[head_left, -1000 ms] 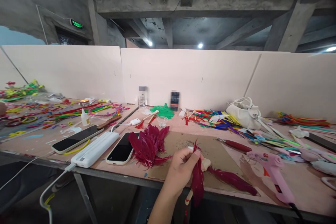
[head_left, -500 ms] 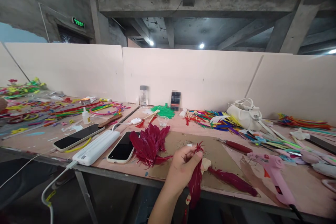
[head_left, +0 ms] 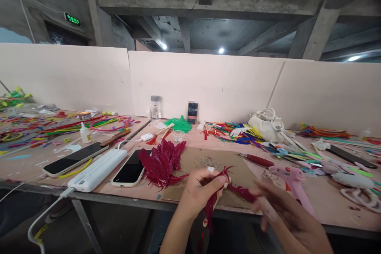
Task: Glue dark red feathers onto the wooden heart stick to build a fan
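Observation:
My left hand [head_left: 200, 190] is closed around a wooden stick with dark red feathers [head_left: 212, 206] fixed to it, held over the table's front edge. My right hand [head_left: 285, 214] has come in from the lower right, motion-blurred, its fingers stretched toward a loose dark red feather [head_left: 242, 193] lying on the brown cardboard sheet [head_left: 205, 160]. A pile of dark red feathers [head_left: 162, 162] rests left of my left hand.
A pink glue gun [head_left: 293, 180] lies right of the cardboard. Two phones [head_left: 129, 168] and a white power bank [head_left: 97, 168] sit at the left. Red-handled tool [head_left: 257, 160], white handbag [head_left: 268, 125], coloured feathers [head_left: 232, 131], glue bottle [head_left: 85, 133] and partition boards stand behind.
My right hand has entered from the lower right and reaches toward the loose red feather. The left hand with the feathered stick has stayed almost in place; the camera turned a little right.

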A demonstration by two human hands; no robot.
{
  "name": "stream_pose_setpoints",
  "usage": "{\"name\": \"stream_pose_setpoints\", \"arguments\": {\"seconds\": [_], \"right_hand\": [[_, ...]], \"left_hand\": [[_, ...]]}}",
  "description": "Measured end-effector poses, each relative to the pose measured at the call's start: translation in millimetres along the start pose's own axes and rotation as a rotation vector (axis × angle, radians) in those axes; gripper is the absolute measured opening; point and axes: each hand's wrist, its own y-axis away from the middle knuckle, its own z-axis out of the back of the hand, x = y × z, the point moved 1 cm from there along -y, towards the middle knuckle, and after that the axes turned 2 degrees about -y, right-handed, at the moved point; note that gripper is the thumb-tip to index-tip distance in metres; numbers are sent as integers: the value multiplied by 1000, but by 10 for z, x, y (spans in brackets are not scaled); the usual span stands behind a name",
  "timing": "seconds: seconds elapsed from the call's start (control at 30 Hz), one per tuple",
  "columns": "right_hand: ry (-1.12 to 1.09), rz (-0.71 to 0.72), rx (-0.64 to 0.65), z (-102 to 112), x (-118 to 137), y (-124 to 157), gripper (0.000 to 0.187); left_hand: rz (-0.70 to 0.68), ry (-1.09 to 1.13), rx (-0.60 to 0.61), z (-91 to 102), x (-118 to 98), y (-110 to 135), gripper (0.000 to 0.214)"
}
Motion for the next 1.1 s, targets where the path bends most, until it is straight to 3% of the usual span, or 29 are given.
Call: {"name": "stream_pose_setpoints", "arguments": {"seconds": [0.07, 0.2, 0.5, 0.77, 0.93, 1.1], "right_hand": [[-24, 29, 11, -257, 99, -144, 46], [-12, 87, -34, -637, 172, -243, 29], [-206, 4, -191, -713, 161, -216, 24], [-460, -200, 42, -861, 69, -227, 33], [-261, -80, 103, -828, 110, -222, 30], [-40, -32, 296, -732, 121, -240, 34]], "left_hand": [[-29, -50, 18, 13, -20, 24, 43], [-77, -33, 32, 16, -41, 38, 41], [-161, -163, -68, -4, -26, 55, 26], [-214, -109, -171, 0, -55, 47, 19], [-172, -42, -141, 18, -3, 25, 28], [-159, 4, -140, 35, 27, 12, 24]]}}
